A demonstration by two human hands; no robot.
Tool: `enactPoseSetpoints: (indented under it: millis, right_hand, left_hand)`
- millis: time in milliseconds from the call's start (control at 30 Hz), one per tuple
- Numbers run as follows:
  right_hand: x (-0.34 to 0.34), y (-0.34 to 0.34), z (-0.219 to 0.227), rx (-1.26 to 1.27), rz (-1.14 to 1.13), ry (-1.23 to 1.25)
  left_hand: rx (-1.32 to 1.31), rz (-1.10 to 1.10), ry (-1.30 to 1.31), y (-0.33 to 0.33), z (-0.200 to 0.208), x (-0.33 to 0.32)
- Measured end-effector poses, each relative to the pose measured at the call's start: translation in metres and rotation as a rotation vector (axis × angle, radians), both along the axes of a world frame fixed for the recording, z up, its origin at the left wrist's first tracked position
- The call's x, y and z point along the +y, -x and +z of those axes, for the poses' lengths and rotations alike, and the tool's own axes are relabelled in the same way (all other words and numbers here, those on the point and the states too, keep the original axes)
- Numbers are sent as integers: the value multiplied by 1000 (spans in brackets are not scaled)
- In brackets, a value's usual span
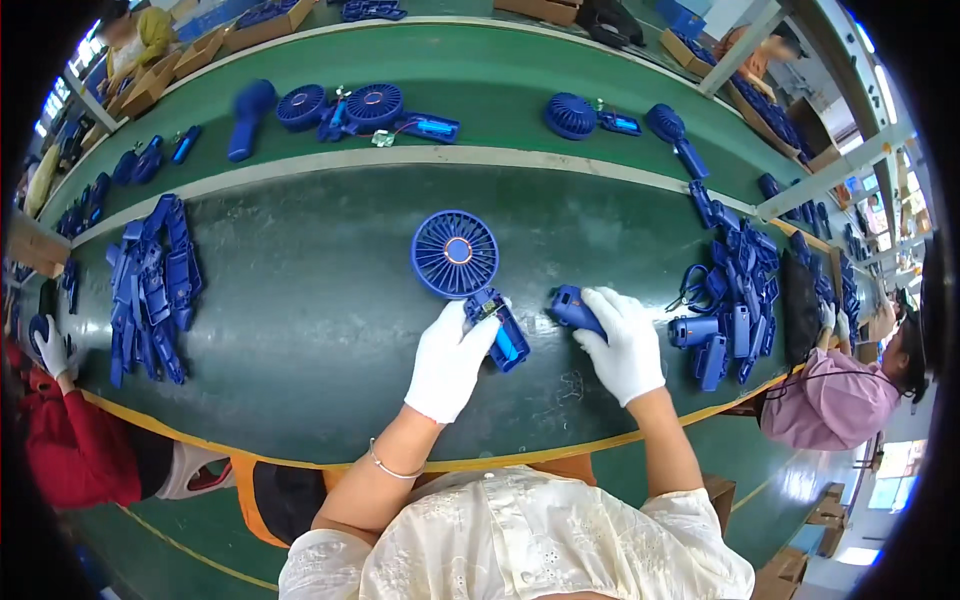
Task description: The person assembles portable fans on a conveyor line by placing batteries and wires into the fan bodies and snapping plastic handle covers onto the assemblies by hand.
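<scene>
Blue casing piece (576, 307) is gripped under curled fingers by the right hand (625, 345), apart from and right of the fan (457, 252), whose handle is pinched by the left hand (450, 360) (both long axes slanted far-left to near-right).

left hand (447, 362) clasped, right hand (628, 348) curled palm-down, forearms (668, 440) bare, angled inward

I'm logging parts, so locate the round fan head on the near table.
The round fan head lies slightly left of centre in the head view, just beyond the open handle at the gloved left hand.
</scene>
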State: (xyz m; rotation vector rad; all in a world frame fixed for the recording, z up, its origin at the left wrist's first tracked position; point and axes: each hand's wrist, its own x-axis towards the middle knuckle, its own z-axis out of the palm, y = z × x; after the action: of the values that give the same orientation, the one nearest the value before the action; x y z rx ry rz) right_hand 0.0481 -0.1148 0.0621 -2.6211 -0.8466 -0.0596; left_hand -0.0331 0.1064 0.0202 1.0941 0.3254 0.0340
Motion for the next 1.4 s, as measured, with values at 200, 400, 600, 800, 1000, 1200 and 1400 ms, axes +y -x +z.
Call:
enactPoseSetpoints:
  millis: [200, 400, 600, 800, 1000, 1200, 1400]
  right_hand:
    - [59, 33, -5, 107, 82, -330]
    - [75, 41, -21, 122, -58, -326]
    - [82, 49, -20, -89, -42, -175]
    - [85, 71, -26, -113, 105, -202]
    - [49, 36, -24, 578, -29, -717]
    - [56, 49, -24, 781, -63, -508]
    - [60, 40, -25, 1105, 30, -761]
  left_hand:
    - [-174, 91, -581, -1, 0, -3]
    - [-79, 136, -489, -4, -4, -9]
    - [-220, 77, -149, -1, 3, -8]
    - [-278, 254, 72, -4, 6, -5]
    - [-262, 7, 53, 3, 26, 17]
    - [-205, -160, 132, 7, 38, 17]
    - [-88, -179, 117, 4, 34, 22]
